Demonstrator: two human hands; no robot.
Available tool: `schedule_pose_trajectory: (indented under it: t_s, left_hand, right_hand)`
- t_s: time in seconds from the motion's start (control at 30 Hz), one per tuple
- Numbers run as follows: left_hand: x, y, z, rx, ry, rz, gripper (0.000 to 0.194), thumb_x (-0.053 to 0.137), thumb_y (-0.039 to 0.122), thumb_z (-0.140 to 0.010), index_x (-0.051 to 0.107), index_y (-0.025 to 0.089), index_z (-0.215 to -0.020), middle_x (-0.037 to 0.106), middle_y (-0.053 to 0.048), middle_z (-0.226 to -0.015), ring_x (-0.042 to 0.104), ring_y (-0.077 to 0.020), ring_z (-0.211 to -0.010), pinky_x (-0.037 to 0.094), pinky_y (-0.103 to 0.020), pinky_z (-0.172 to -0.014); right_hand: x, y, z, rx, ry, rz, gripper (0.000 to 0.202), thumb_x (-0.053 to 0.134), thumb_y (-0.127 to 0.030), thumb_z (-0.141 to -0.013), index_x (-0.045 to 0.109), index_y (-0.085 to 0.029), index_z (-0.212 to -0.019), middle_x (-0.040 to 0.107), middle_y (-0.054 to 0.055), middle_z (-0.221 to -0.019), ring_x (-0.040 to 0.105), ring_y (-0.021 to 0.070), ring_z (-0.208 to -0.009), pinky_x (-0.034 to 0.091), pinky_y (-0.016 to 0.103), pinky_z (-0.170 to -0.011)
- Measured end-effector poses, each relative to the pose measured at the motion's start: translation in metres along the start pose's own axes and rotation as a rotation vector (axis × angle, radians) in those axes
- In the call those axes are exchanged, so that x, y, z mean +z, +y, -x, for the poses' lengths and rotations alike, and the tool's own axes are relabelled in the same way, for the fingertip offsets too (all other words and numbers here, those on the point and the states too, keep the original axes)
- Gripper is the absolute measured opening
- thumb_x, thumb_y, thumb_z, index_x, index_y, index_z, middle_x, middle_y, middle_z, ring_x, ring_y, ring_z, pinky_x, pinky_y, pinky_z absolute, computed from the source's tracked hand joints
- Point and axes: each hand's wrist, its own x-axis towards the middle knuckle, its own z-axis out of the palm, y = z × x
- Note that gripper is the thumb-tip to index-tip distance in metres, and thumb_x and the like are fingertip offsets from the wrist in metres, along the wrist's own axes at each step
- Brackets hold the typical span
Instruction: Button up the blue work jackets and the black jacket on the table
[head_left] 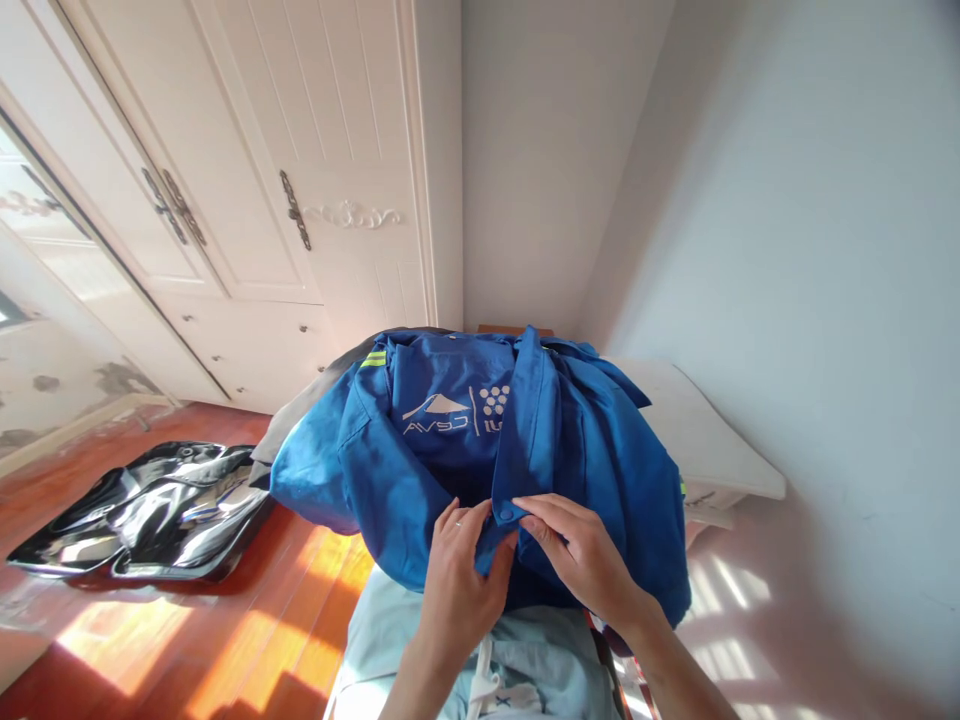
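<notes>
Jacket [529,430] blue, rumpled; white logo [439,406], yellow-green stripe [373,359], round blue snap [507,515].

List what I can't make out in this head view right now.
All in the head view:
Right part of the white logo: covered by the strip of the blue jacket.
Exact fabric layers in the left hand: hidden by its own fingers.
Back of the strip at the right hand: faces away from the camera.
Lower end of the light blue cloth: cut off by the bottom edge.
Contents of the black case: blurred, with glare.
</notes>
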Motion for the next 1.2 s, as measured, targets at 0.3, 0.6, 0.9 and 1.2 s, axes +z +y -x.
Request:
schedule_pose_trajectory:
  t_s: [0.3,0.6,0.9,1.2]
  left_hand:
    - [-0.005,0.008,-0.005,0.078,0.089,-0.041,0.027,0.047,0.010,-0.094,0.068,0.020,-0.107,0.074,-0.004,-0.086,0.069,-0.0214,-0.082,0.057,-0.045,-0.088]
    - [-0.012,0.015,-0.010,0.103,0.085,0.017,0.034,0.047,0.008,-0.094,0.070,0.022,-0.115,0.069,0.000,-0.075,0.067,-0.0178,-0.081,0.055,-0.043,-0.093]
    - [-0.015,0.010,-0.005,0.011,0.092,-0.028,0.030,0.047,0.009,-0.092,0.073,0.021,-0.100,0.074,-0.003,-0.080,0.066,-0.0210,-0.078,0.058,-0.043,-0.083]
    - [-0.021,0.022,-0.003,0.099,0.103,0.045,0.043,0.046,0.005,-0.092,0.067,0.025,-0.124,0.069,0.000,-0.079,0.067,-0.0176,-0.083,0.054,-0.039,-0.092]
  right_hand:
    - [0.014,-0.019,-0.004,0.071,0.082,-0.097,0.032,0.064,-0.037,-0.095,0.069,-0.022,-0.123,0.075,0.010,-0.110,0.073,0.0224,-0.099,0.062,0.031,-0.087]
    - [0.025,-0.026,-0.006,-0.085,0.222,0.117,0.019,0.057,-0.022,-0.099,0.073,-0.018,-0.108,0.076,0.008,-0.090,0.074,0.0202,-0.081,0.061,0.030,-0.071]
    - [0.037,-0.031,-0.014,-0.102,0.157,0.263,0.027,0.047,-0.026,-0.103,0.073,-0.017,-0.102,0.076,0.009,-0.084,0.074,0.0202,-0.073,0.058,0.028,-0.065]
    - [0.015,-0.022,-0.026,0.181,0.314,0.067,0.039,0.048,-0.037,-0.103,0.063,-0.020,-0.071,0.059,-0.001,-0.054,0.055,0.0126,-0.047,0.042,0.022,-0.048]
